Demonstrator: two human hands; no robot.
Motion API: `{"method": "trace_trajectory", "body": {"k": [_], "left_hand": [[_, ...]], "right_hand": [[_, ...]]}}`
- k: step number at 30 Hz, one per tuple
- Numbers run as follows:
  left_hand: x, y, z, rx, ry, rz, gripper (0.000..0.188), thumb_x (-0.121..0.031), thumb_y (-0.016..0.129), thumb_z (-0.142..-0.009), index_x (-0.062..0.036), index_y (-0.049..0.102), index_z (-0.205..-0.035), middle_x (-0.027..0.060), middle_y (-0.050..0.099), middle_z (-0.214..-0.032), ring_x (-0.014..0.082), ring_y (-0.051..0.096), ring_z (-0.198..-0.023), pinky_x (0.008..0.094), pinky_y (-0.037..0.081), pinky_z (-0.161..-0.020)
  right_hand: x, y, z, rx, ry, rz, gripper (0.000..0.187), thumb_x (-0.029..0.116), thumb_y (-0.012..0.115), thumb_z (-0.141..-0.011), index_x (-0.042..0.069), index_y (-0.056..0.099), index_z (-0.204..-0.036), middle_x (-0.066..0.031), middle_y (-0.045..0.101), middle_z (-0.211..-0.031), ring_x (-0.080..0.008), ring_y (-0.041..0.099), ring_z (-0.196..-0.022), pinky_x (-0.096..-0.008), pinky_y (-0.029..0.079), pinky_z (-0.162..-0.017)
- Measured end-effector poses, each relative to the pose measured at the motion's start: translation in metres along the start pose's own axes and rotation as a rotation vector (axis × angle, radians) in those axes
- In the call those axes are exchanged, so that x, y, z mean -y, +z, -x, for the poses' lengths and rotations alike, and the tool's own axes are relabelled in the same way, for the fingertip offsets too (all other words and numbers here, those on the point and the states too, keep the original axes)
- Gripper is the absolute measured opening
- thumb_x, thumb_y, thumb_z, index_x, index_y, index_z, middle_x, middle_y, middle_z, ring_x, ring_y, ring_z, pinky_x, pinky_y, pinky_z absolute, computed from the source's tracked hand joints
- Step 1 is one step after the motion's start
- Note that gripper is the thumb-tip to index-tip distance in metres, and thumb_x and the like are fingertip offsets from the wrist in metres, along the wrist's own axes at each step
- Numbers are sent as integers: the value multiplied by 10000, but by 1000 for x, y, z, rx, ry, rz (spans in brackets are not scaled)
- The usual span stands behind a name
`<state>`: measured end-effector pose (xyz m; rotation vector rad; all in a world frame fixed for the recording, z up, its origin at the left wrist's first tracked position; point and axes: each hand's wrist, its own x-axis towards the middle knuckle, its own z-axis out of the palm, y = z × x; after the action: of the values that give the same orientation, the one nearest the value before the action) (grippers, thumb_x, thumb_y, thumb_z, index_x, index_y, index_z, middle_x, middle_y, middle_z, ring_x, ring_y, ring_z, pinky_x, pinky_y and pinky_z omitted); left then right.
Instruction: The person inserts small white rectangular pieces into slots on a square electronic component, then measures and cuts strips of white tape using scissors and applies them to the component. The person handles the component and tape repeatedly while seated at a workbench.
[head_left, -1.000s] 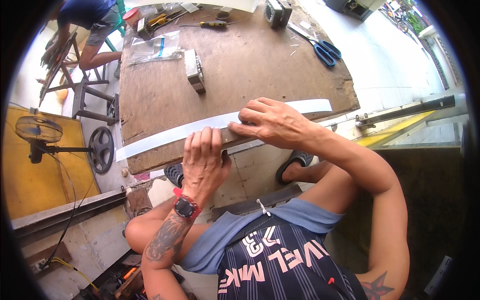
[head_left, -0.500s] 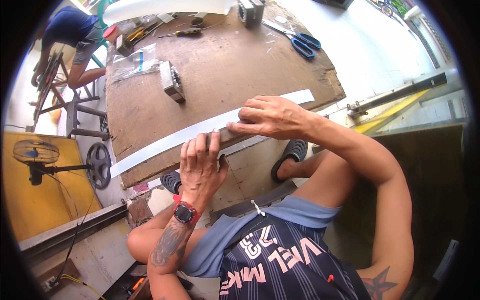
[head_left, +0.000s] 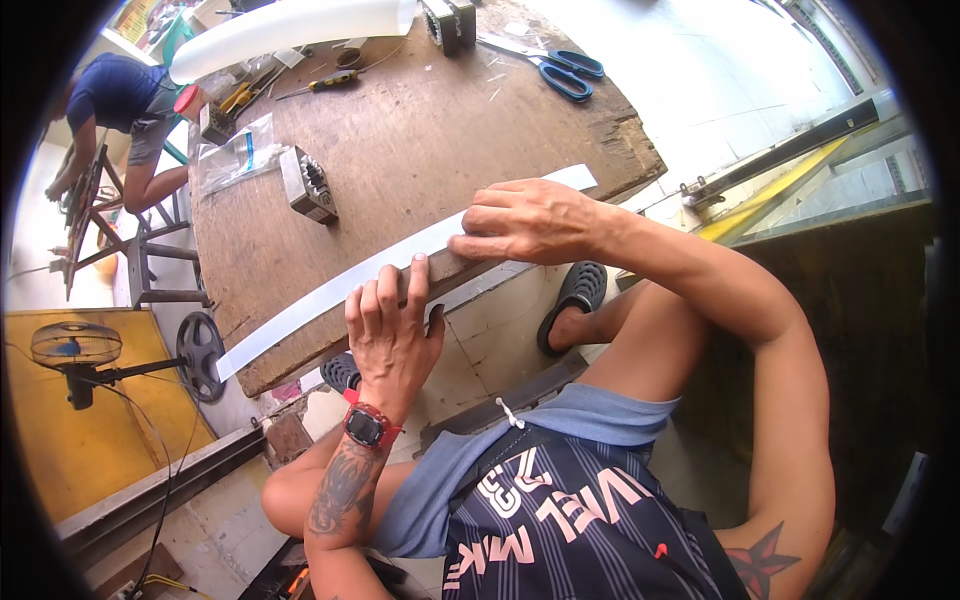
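A long white strip (head_left: 330,297) lies along the near edge of the worn wooden table (head_left: 400,140). My left hand (head_left: 392,325) rests over that edge with its fingers stretched out, the fingertips on the strip's near border and the thumb apart below. Farther right, my right hand (head_left: 535,222) has its fingers curled down on the strip, and they cover part of it. What lies under those fingers is hidden. Beyond the strip stands a small metal block (head_left: 308,188) with dark teeth-like parts on one side.
A clear plastic bag (head_left: 235,160), a yellow-and-black screwdriver (head_left: 335,80) and blue-handled scissors (head_left: 568,78) lie farther back. A white sheet roll (head_left: 290,35) and another metal block (head_left: 447,25) are at the far side. Another person (head_left: 120,95) bends at far left, above a fan (head_left: 78,350).
The whole view has shifted slightly, with the table sitting a little farther left. Both hands keep nearly the same places on the strip.
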<state>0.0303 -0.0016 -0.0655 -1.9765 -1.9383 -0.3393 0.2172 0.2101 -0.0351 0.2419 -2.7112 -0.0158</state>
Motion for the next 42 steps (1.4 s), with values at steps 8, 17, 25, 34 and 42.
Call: {"method": "trace_trajectory", "body": {"k": [8,17,25,34,42], "left_hand": [[3,3,1,-30,-20,79,783,-276,835,-775,-79,470,-1440,103,498,-1324,291,479,-1274,475,385,-1122],[62,-20,47,25,-48,37,866,-309,865,-761,-296,483,-1538,64,449,-1370,243,424,-1299,451,357,-1186],[33,-10,28,49,-127,102,855,-325,868,-747,-242,494,-1511,62,468,-1364,257,453,-1281,459,346,-1187],[34,-5,29,-1,-49,-9,806,-323,841,-772,-205,501,-1493,73,493,-1335,263,443,-1304,464,353,-1185],[24,-7,16,-43,11,24,731,-278,817,-790,-185,539,-1459,76,501,-1313,252,448,-1289,453,347,-1189]], "right_hand": [[2,-19,-25,32,2,-79,439,92,699,-843,131,653,-1278,-63,607,-1010,-221,648,-922,-343,600,-820],[29,22,-56,-166,-44,-3,364,131,665,-872,90,657,-1234,-48,617,-991,-206,666,-919,-337,593,-815],[31,16,-53,-25,38,-15,354,136,665,-886,114,646,-1238,-44,615,-998,-203,656,-923,-325,594,-822],[26,10,-36,-10,64,-48,345,118,654,-900,119,634,-1244,-48,604,-1041,-203,642,-981,-325,591,-870],[21,5,-26,-2,30,6,335,120,654,-904,118,645,-1239,-53,609,-1026,-210,648,-983,-332,587,-891]]}}
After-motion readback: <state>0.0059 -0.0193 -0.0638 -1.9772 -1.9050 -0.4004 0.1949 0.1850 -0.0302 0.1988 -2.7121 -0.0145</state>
